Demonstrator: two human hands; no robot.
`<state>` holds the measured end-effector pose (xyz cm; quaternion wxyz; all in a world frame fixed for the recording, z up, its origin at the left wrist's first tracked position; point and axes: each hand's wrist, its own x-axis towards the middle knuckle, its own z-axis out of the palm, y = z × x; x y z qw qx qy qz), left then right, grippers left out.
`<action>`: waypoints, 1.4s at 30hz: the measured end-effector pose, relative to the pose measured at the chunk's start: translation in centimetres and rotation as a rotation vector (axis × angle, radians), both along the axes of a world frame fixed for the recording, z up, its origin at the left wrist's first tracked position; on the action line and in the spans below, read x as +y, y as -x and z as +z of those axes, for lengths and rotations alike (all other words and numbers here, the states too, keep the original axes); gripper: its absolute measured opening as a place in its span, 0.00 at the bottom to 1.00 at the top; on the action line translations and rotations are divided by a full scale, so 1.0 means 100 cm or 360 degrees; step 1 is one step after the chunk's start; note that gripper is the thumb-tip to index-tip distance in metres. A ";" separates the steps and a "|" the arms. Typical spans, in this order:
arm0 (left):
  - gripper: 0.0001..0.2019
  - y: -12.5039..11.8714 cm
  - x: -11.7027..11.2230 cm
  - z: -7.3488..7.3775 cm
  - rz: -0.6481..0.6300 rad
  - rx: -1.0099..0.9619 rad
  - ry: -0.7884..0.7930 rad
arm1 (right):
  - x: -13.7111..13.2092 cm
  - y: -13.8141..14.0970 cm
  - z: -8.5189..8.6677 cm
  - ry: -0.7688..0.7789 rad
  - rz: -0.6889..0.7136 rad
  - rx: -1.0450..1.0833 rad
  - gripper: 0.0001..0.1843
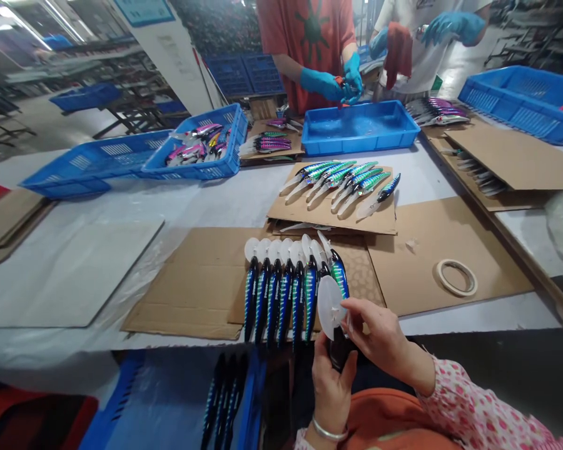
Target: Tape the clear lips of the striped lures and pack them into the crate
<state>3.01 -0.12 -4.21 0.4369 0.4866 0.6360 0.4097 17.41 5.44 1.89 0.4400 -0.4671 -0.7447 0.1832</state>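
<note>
Close to my body, my left hand [331, 384] is wrapped round the dark body of a fishing lure [331, 307], its rounded translucent bill pointing up. My right hand [380, 331] pinches at the right edge of that bill; whether something small sits between its fingertips is hidden. Just beyond my hands, a row of blue-black fishing lures [276, 300] lies side by side on cardboard [187, 275], bills facing away from me. Those at the row's right end tilt and overlap. Further back, several green-blue lures [333, 181] rest on a raised cardboard sheet [291, 209].
A tape roll [469, 284] lies on cardboard at right. Blue trays [361, 147] line the far side, where two gloved co-workers [326, 84] stand. Below the table edge, a blue crate [164, 400] holds dark lures [223, 400]. A pale sheet [84, 269] lies left.
</note>
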 end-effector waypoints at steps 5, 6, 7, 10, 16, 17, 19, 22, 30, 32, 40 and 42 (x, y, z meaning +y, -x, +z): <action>0.29 0.001 -0.001 -0.004 0.0028 0.0044 -0.0059 | 0.001 0.001 0.001 0.0056 0.0034 -0.0005 0.13; 0.28 0.002 -0.001 -0.004 0.0019 0.0044 -0.0074 | 0.001 0.001 0.001 0.0070 0.0021 0.0014 0.13; 0.28 0.002 -0.002 -0.005 0.0004 0.0042 -0.0085 | 0.001 0.001 0.002 0.0076 0.0005 0.0034 0.13; 0.28 0.002 -0.004 -0.007 -0.0044 0.0043 -0.0077 | 0.001 0.003 0.001 0.0053 -0.0011 0.0039 0.13; 0.27 0.001 -0.009 -0.011 -0.0039 0.0050 -0.0112 | 0.005 0.005 -0.003 -0.0052 0.0094 -0.0075 0.12; 0.27 0.002 -0.009 -0.011 -0.0038 0.0043 -0.0118 | 0.006 0.004 -0.003 -0.0040 0.0129 -0.0064 0.13; 0.28 0.003 -0.010 -0.010 -0.0032 -0.0009 -0.0088 | 0.008 -0.001 -0.004 0.0043 0.0196 -0.0017 0.20; 0.27 0.008 -0.010 -0.007 -0.0064 -0.0259 0.0074 | 0.010 -0.011 -0.005 0.0189 0.0114 0.0176 0.33; 0.29 0.039 -0.003 0.000 -0.0576 -0.0860 0.0444 | 0.004 -0.009 -0.022 0.1411 0.1097 0.0715 0.31; 0.28 0.051 0.007 0.004 -0.0624 -0.0740 0.0375 | 0.000 -0.004 -0.030 0.1469 0.1002 0.0870 0.29; 0.21 0.050 0.037 0.058 -0.0021 -0.0748 0.0068 | -0.005 0.005 -0.035 0.1098 0.0720 0.0673 0.22; 0.18 0.039 0.039 0.067 -0.0010 -0.0735 0.0121 | -0.007 0.006 -0.036 0.1098 0.0753 0.0650 0.21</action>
